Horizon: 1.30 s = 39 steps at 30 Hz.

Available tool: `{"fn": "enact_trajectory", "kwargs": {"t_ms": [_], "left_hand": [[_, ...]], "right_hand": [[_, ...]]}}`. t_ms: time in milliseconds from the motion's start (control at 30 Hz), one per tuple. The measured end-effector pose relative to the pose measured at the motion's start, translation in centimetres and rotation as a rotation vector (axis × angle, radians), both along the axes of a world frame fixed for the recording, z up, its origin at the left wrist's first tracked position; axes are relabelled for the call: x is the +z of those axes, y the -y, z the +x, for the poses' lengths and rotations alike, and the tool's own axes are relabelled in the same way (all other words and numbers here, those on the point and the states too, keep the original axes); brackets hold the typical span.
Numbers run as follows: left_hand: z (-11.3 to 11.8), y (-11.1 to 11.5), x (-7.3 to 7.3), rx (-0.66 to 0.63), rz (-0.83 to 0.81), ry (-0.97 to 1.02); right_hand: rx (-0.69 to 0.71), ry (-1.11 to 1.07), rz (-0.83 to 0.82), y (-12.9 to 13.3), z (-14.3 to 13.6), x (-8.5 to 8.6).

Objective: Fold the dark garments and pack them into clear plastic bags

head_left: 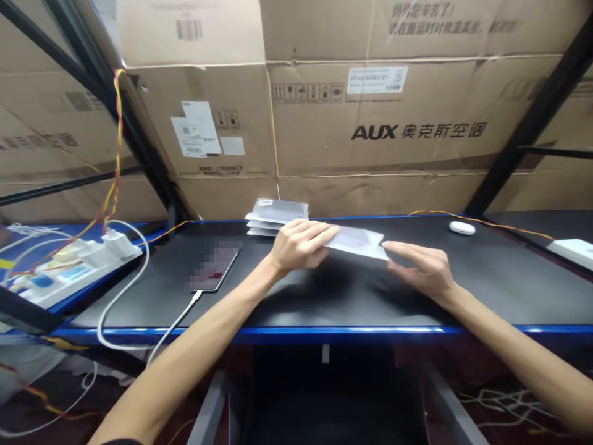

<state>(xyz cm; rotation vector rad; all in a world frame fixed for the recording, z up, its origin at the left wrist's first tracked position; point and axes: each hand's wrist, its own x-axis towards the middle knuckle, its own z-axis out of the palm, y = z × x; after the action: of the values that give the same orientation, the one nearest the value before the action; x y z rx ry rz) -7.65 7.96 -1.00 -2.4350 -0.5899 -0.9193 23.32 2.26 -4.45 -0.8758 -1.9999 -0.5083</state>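
As the translucent pouch (356, 239) right of the pouch stack (280, 211) looks light, flimsy and slick, its ends suit holding; the left hand (301, 243) pinches one, the right hand (428, 270) touches the other, grip unclear.

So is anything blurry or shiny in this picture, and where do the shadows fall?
Head view: glare streaks the blue table edge; a soft shadow darkens the black mat below the left hand and right hand; top-right box lettering is smeared; the phone is partly pixelated.
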Motion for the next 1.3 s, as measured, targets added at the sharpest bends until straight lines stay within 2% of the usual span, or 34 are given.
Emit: {"fn": "enact_trajectory", "kwargs": {"t_ms": [67,167,300,433,567,700,933,1000,1067,1167,1233,1300], "left_hand": [[-1.2,-0.7,0.9,0.109,-0.007,0.077],[-3.4,-2.9,1.4,0.298,-0.055,0.172],[-6.4,-6.3,1.0,0.478,-0.13,0.297],[-7.9,-8.0,0.4,0.558,-0.228,0.25],[-7.7,-8.0,0.1,0.568,-0.273,0.222],[-7.3,-7.6,0.0,0.583,-0.298,0.196],[-7.6,-7.2,0.2,0.55,-0.32,0.191],[-7.3,-6.5,0.3,0.489,-0.259,0.217],[-6.6,-5.5,0.0,0.355,-0.219,0.216],[-4.9,-3.4,-1.2,0.143,-0.311,0.096],[-3.7,-2.1,-2.3,0.123,-0.413,0.002],[-2.9,-1.2,-3.3,0.167,-0.511,-0.068]], "right_hand": [[-0.012,0.005,-0.006,-0.3,-0.5,-0.2],[0.003,0.128,-0.13,-1.1,-1.4,-0.9],[0.039,0.318,-0.358,-2.4,-2.5,-1.5],[0.088,0.356,-0.528,-4.1,-3.8,-0.6],[0.108,0.408,-0.604,-6.7,-5.3,0.5],[0.109,0.389,-0.624,-8.9,-6.5,0.1],[0.09,0.321,-0.609,-8.9,-6.6,-0.9],[0.086,0.324,-0.636,-8.7,-6.5,-0.8],[0.093,0.323,-0.671,-8.5,-6.5,-0.6],[0.097,0.33,-0.738,-8.0,-6.7,-0.4],[0.087,0.351,-0.798,-7.5,-6.8,-0.3],[0.079,0.376,-0.865,-6.9,-6.9,-0.1]]}}
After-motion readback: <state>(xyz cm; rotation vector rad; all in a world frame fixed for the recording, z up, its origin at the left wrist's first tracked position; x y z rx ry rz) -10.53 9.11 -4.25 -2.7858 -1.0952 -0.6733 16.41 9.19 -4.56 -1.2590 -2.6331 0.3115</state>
